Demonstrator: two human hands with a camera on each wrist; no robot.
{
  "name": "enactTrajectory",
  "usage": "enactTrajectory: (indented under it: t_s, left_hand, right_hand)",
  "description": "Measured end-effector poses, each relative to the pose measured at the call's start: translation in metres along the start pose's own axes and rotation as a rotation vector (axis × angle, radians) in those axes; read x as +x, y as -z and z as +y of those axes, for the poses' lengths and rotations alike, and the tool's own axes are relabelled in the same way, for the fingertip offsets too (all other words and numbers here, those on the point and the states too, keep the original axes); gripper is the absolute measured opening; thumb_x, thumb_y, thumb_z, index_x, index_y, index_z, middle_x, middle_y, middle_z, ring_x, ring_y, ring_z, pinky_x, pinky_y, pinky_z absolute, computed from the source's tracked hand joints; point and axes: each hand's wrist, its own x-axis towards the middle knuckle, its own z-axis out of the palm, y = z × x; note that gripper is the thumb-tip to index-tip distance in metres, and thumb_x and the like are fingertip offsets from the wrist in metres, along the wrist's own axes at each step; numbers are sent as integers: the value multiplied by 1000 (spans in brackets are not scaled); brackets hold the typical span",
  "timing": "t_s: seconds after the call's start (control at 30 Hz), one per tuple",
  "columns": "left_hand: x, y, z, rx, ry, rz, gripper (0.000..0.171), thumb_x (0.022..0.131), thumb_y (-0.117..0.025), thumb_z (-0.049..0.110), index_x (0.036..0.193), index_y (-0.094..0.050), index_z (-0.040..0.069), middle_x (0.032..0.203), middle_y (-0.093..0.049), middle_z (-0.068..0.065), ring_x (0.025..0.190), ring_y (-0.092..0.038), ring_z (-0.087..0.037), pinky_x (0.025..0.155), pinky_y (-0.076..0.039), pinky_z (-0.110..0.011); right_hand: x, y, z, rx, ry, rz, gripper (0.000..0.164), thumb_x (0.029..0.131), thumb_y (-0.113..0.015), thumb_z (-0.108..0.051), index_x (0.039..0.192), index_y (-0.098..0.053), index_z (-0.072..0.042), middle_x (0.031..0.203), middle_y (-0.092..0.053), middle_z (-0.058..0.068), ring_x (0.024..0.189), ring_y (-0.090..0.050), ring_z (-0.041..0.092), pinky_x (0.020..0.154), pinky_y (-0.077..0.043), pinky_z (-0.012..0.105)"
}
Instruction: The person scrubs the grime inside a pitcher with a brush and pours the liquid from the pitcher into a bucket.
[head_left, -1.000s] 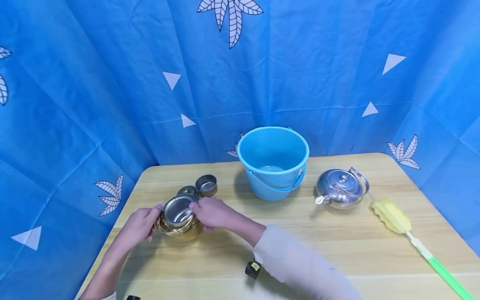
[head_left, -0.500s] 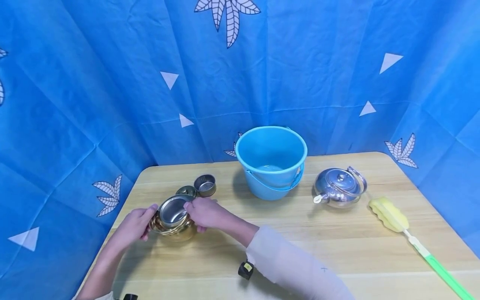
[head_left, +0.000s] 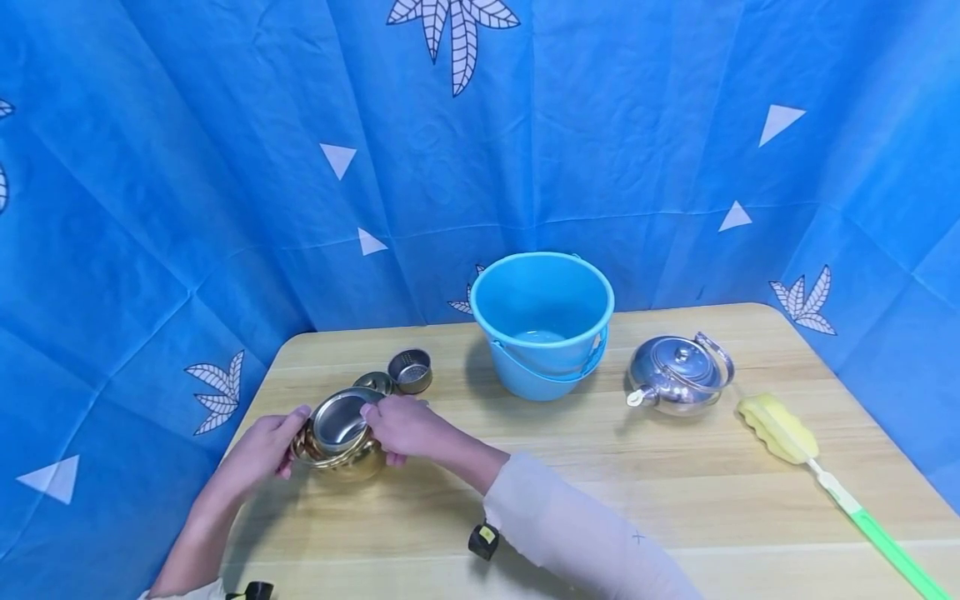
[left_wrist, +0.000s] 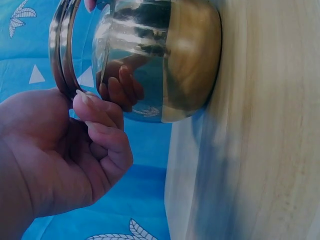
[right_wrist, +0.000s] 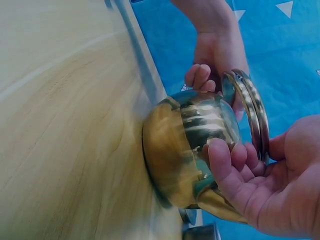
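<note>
A shiny gold teapot [head_left: 352, 467] with a bare steel mouth sits at the left of the table, its lid off. In the left wrist view, my left hand [left_wrist: 85, 145] pinches the double-band handle [left_wrist: 64, 47] between thumb and fingers. On the opposite side my right hand [right_wrist: 270, 187] grips the same bands, fingertips beside the teapot's body. In the head view, my left hand [head_left: 262, 454] is at the pot's left and my right hand [head_left: 401, 425] at its right. Right behind stand a small round lid [head_left: 375, 382] and a perforated strainer cup [head_left: 411, 372].
A light blue bucket [head_left: 542, 367] stands at the back middle. To its right are a silver teapot [head_left: 678, 379] with its lid on and a yellow sponge brush [head_left: 780, 429] with a green handle. Blue patterned cloth [head_left: 637, 150] hangs behind the wooden table [head_left: 600, 475].
Both hands and the gold teapot have shifted a little to the left, the grip unchanged. The lid, strainer cup, bucket and silver teapot stay where they were.
</note>
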Motion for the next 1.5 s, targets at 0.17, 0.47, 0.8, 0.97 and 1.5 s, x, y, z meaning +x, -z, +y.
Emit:
enactTrajectory:
  t_s: [0.17,0.47,0.8,0.97,1.5]
  left_hand:
    - [1,-1,-3,-14,20,4,65,99,-33,63,76,-53,5,53,-50,0,49,-55,-17,56,-47,-35]
    - [-2,1,-9,24,84,19,71,95,-33,70,78,-54,4,57,-52,-1,51,-59,-20,58,-49,-34]
    - [-5,6,-1,125,51,82,72,90,-34,75,79,-55,7,62,-59,-5,54,-59,-20,56,-47,-34]
    - [-8,7,6,219,-10,162,70,92,-32,73,77,-52,8,59,-58,-6,58,-60,-23,56,-40,-32]
    - [-20,7,26,422,-100,322,58,99,-38,59,73,-55,10,63,-52,-3,58,-47,-19,55,-32,-30]
  right_hand:
    - [-2,-1,1,44,2,-1,52,105,-36,-43,78,-62,-7,54,-58,6,49,-66,20,54,-56,32]
    - [-9,-2,0,133,5,-25,46,103,-43,-40,79,-64,-7,68,-67,10,53,-67,21,54,-57,34]
    - [-22,8,11,74,148,-68,39,104,-45,-36,88,-67,-8,69,-69,10,56,-67,19,57,-51,24]
    - [-28,15,21,-67,259,-28,38,104,-44,-35,78,-63,-13,52,-57,-3,47,-54,10,75,-48,23]
    - [-64,41,56,-152,313,9,28,101,-50,-36,90,-66,-16,64,-54,-9,54,-44,4,56,-42,20]
